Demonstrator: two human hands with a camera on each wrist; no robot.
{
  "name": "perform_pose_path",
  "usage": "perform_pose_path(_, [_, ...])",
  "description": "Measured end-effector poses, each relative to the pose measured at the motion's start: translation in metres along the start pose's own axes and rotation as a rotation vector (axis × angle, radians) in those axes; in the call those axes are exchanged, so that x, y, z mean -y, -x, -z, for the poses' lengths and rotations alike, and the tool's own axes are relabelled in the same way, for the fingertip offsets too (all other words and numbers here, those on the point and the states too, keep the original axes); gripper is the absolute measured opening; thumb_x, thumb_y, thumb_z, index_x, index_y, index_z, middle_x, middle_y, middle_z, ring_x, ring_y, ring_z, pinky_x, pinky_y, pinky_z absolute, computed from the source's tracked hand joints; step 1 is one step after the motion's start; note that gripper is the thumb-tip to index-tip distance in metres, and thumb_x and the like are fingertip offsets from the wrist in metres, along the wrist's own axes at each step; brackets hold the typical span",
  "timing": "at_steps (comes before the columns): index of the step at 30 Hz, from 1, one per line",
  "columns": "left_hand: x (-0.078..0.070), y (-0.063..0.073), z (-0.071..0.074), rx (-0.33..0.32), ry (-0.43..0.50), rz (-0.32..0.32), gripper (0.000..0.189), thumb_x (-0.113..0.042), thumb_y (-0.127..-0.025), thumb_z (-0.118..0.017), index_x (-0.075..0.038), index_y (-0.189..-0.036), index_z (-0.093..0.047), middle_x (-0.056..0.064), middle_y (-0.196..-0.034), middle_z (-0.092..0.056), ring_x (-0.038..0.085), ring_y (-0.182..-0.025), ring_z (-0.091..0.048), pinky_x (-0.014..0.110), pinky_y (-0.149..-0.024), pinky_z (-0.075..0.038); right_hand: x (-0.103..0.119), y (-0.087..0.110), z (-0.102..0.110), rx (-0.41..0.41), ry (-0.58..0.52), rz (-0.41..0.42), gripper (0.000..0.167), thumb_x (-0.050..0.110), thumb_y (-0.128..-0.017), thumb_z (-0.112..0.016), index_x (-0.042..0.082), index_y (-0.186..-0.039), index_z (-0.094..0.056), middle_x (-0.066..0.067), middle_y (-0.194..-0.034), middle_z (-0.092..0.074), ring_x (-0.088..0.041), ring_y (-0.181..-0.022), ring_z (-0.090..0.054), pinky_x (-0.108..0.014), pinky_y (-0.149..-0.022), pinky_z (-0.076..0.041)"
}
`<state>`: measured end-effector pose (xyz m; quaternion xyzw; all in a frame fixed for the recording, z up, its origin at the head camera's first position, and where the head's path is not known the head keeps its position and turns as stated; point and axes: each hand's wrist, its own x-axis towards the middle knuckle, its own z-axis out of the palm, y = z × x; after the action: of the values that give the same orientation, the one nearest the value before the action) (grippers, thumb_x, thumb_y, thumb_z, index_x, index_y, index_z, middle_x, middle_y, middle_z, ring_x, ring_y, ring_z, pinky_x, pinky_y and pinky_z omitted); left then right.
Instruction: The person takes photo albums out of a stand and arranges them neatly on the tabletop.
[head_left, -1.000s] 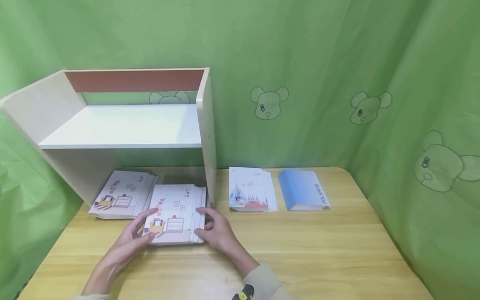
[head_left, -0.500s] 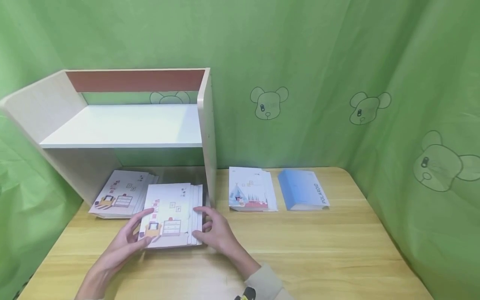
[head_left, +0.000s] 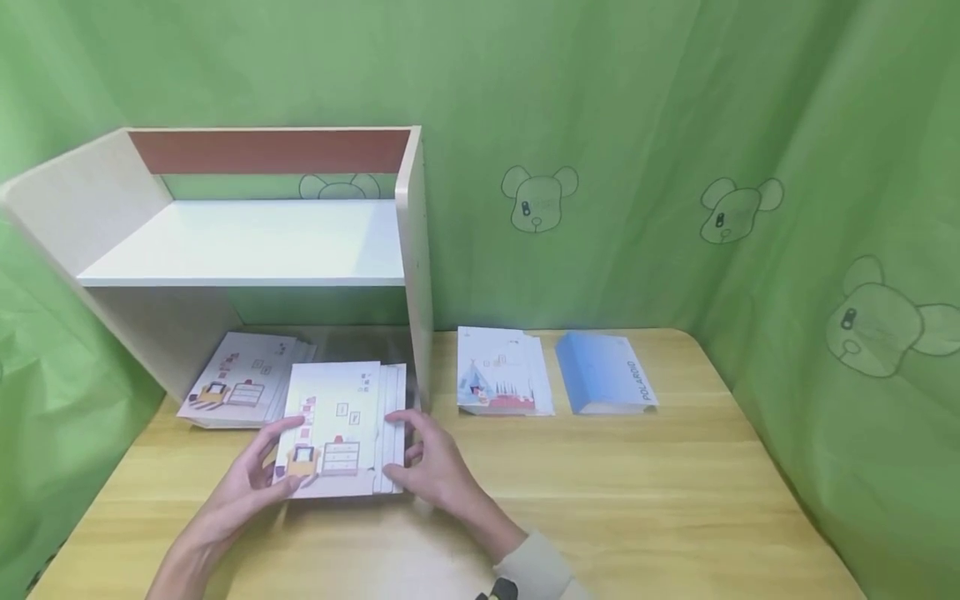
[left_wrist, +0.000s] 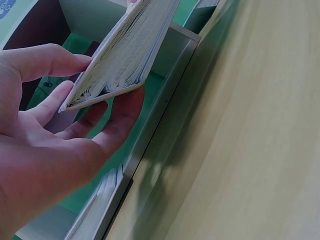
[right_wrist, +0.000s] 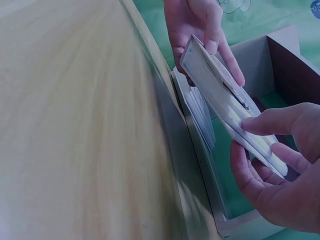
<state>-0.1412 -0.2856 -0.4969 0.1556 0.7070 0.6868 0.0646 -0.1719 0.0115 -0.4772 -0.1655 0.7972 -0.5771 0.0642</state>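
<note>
A photo album (head_left: 322,433), its white cover printed with a room drawing of a yellow armchair and a dresser, is held by both hands just in front of the shelf unit. My left hand (head_left: 243,479) grips its left side, thumb at the front corner and fingers along the edge. On the stepped right side, my right hand (head_left: 435,467) pinches the layered edges. In the left wrist view, many thin page edges of the album (left_wrist: 125,55) show, and it is raised off the table. The right wrist view shows fingers of both hands around the album (right_wrist: 220,95).
A similar white album (head_left: 240,383) lies to the left in the lower compartment of the wooden shelf unit (head_left: 240,242). Right of the unit, on the wooden table (head_left: 637,483), lie a white album with a tent drawing (head_left: 498,375) and a blue album marked POLAROID (head_left: 607,371). Green curtain hangs behind.
Both hands have brought the album slightly left and toward the body, lifting it a little. The other albums keep their places; the head view has tilted slightly down.
</note>
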Motion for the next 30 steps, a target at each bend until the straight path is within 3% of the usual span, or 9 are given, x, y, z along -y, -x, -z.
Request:
perform_pose_path(7, [-0.006,-0.002,-0.003,-0.013,-0.057,-0.034,0.080,0.013,-0.087,-0.067,-0.004,-0.156,-0.030,0.026,-0.164,-0.011,0.016,-0.121,-0.061,0.037,-0.094,-0.059,0.007,0.002,0.002,-0.025,0.021,0.010,0.070,-0.008,-0.074,-0.082,0.018,-0.135,-0.061,-0.003,-0.118,-0.058,-0.018,-0.084,-0.064,-0.022,-0.061,-0.060])
perform_pose_path(18, [-0.014,0.001,-0.004,-0.013,-0.104,-0.036,0.081,0.012,-0.086,-0.070,-0.004,-0.155,-0.032,0.027,-0.165,-0.010,0.013,-0.121,-0.060,0.036,-0.092,-0.059,0.012,0.009,0.004,-0.028,0.043,0.023,0.070,-0.009,-0.075,-0.082,0.020,-0.135,-0.061,-0.003,-0.125,-0.059,-0.016,-0.085,-0.063,-0.022,-0.063,-0.060])
perform_pose_path(24, [-0.019,0.004,-0.007,-0.004,-0.080,-0.045,0.080,0.013,-0.085,-0.070,-0.003,-0.154,-0.033,0.027,-0.165,-0.009,0.012,-0.122,-0.059,0.039,-0.089,-0.061,0.016,0.013,0.006,-0.020,0.044,0.029,0.069,-0.009,-0.076,-0.081,0.020,-0.135,-0.060,-0.003,-0.123,-0.058,-0.015,-0.086,-0.063,-0.022,-0.064,-0.060])
perform_pose_path(30, [-0.022,0.007,-0.008,0.004,-0.048,-0.030,0.081,0.014,-0.085,-0.070,-0.003,-0.154,-0.033,0.017,-0.164,-0.015,0.020,-0.120,-0.061,0.043,-0.085,-0.062,0.021,0.017,0.007,-0.010,0.036,0.041,0.068,-0.010,-0.077,-0.080,0.017,-0.135,-0.060,-0.004,-0.127,-0.058,-0.019,-0.087,-0.064,-0.022,-0.064,-0.061])
